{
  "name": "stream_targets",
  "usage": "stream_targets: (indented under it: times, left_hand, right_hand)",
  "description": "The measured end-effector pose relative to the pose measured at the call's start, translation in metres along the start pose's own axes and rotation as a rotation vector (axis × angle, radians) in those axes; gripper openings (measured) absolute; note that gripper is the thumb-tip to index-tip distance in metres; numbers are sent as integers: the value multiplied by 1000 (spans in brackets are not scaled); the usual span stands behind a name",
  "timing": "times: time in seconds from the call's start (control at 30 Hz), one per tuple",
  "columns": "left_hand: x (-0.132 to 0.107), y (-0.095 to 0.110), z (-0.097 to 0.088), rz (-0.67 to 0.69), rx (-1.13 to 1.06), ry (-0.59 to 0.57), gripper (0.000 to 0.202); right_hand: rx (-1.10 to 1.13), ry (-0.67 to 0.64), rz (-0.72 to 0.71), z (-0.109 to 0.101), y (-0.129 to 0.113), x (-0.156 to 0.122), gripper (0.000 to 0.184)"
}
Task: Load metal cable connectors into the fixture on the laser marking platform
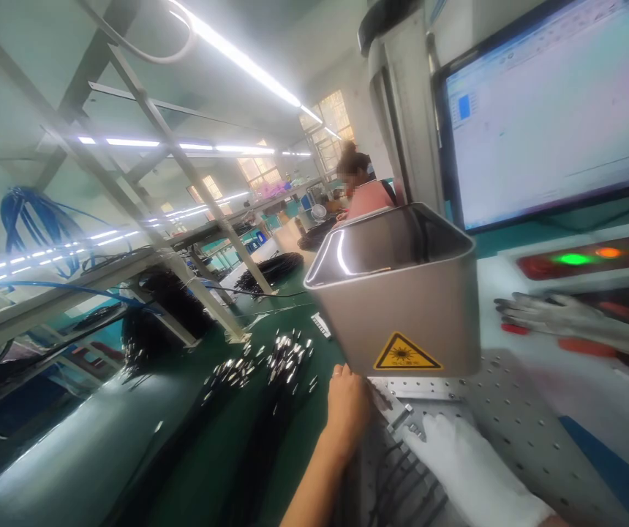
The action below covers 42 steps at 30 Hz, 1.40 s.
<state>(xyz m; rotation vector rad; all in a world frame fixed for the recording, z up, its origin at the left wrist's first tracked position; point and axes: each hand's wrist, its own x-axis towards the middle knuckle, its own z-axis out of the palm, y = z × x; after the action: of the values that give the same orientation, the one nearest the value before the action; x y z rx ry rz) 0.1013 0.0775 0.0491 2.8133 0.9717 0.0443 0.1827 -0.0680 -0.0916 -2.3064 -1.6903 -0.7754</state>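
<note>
My bare left hand [347, 399] is at the lower left edge of the grey metal hood [407, 315], its fingers curled and partly hidden. My right hand [451, 450], in a white glove, has its fingertips closed at a small metal connector [402, 419] on the perforated metal plate [512, 417]. Several dark cables [402, 476] run down from that connector area, beside the glove. The hood bears a yellow warning triangle [407, 353]. To the left, bundles of black cables with shiny metal ends [289, 355] lie on the green table [199, 432].
A monitor [556, 110] stands at upper right, above a panel with lit buttons [572, 259]. A grey glove [561, 315] lies below the panel. Behind the hood a person [369, 194] sits. Metal shelf posts [183, 282] and coiled black cables [270, 271] stand left.
</note>
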Motion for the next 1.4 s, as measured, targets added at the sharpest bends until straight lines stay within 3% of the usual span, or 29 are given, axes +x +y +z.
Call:
stream_targets:
  times: [0.13, 0.23, 0.5, 0.57, 0.73, 0.9, 1.0, 1.1, 1.17, 1.23, 1.3, 1.4]
  left_hand:
    - [-27, 1, 8, -93, -147, -157, 13]
    - [-37, -3, 14, -149, -317, -260, 14]
    - [-30, -10, 21, -128, -331, -267, 20]
    - [-22, -11, 16, -136, -304, -235, 19]
    - [10, -8, 7, -135, -131, 22, 30]
    - [30, -5, 11, -63, -64, 10, 32]
    - [29, -2, -2, -19, -80, 75, 35]
    - [10, 11, -29, 21, -114, 162, 34]
    - [-15, 24, -45, 57, -154, 172, 28]
    - [-45, 34, -54, 126, -242, 125, 24]
    - [-74, 37, -53, 185, -304, 73, 24]
    - [-108, 22, -31, 183, -178, 38, 30]
  right_hand:
    - [-12, 36, 31, -4, -2, -1, 38]
    - [9, 24, 85, -8, -7, -1, 25]
    - [32, 2, 83, -16, -9, 2, 20]
    - [48, -10, 92, -13, -7, 4, 22]
    - [228, -107, 100, -14, 1, 8, 26]
    - [322, -138, 258, -10, 0, 12, 17]
    - [393, -114, 307, -8, 0, 16, 18]
    - [436, -76, 247, -20, 10, 12, 28]
    - [467, 64, 201, -35, 22, 2, 42]
    - [442, 263, 258, -53, 34, -11, 46]
    - [355, 413, 356, -70, 40, -25, 33]
    - [233, 455, 312, -82, 33, -43, 25]
